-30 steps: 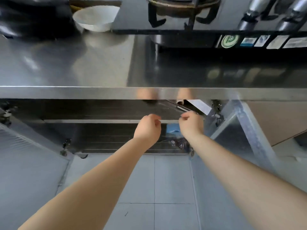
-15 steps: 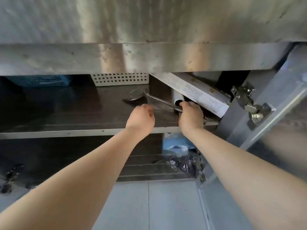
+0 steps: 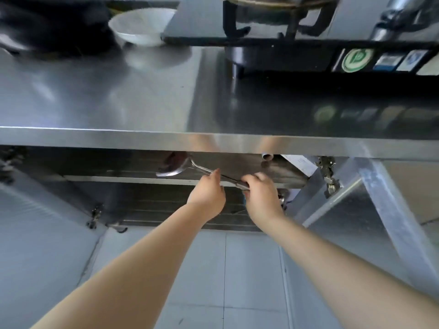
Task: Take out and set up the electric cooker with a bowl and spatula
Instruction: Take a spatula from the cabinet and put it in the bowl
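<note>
A steel spatula (image 3: 177, 168) sticks out of the open cabinet under the counter, blade to the left, above the cabinet's upper shelf edge. My right hand (image 3: 261, 197) is closed round the end of its handle. My left hand (image 3: 207, 192) sits just left of it, fingertips on the handle's middle. A white bowl (image 3: 141, 26) stands on the steel counter (image 3: 95, 96) at the back left. Beside the bowl, in the far left corner, sits a black rounded appliance (image 3: 47, 27), blurred and partly cut off.
A gas stove (image 3: 297, 34) with stickers on its front fills the counter's back right. An open cabinet door (image 3: 392, 222) with hinges hangs to the right, another door (image 3: 35, 233) to the left. A white box (image 3: 299, 163) lies on the shelf. Grey floor tiles (image 3: 225, 269) lie below.
The view rose from inside the cabinet back to above the counter. Both hands drew the spatula outward, its blade now over the shelf's front edge.
</note>
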